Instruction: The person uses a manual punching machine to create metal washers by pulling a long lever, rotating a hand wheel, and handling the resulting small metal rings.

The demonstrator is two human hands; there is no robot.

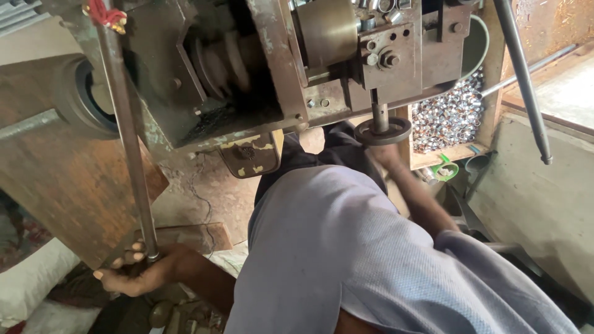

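My left hand (133,269) is clamped on the lower end of a long steel lever (127,136) that hangs from the press machine (247,68). My right hand (387,154) reaches up beneath the round die (383,131); whether it grips anything I cannot tell. A wooden tray (455,153) brims with shiny metal rings (448,114), suggesting plenty already stamped. Room is tight: a second rod (523,80) slants just right.

Long upright grey steel rod (127,133)
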